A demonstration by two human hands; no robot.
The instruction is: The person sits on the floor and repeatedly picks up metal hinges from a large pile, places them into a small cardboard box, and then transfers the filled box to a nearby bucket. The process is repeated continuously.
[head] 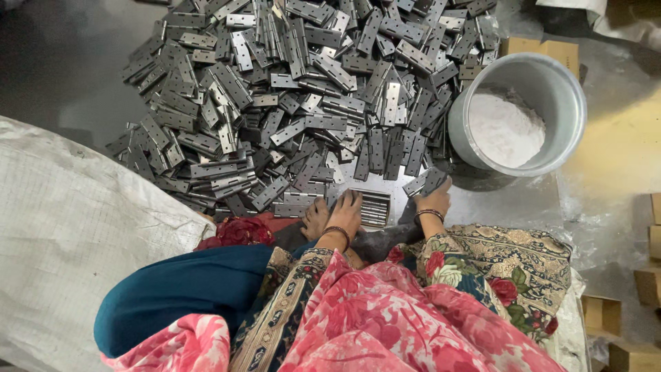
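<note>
Head camera looked straight down at a person sitting on the floor in pink flowered clothes. The left hand (346, 209) lay flat with its fingers spread out, pressing down on a neat row of hinges (375, 207) that lay side by side right in front of the knees. The right hand (435, 200) reached to the edge of the big pile, and its fingers were curled around a grey metal hinge (428, 182), pinching it at the near end. Both wrists had thin dark bangles on them.

Behind the hands was a huge heap of grey hinges (296, 89), all jumbled and lying on top of each other, filling most of the floor. Just beside the heap, on the right, stood a round metal bucket (569, 103) with white powder (506, 127) inside. A white woven sack (69, 227) covered the floor on the left. Some small brown cardboard boxes (600, 313) sat far off on the right.
</note>
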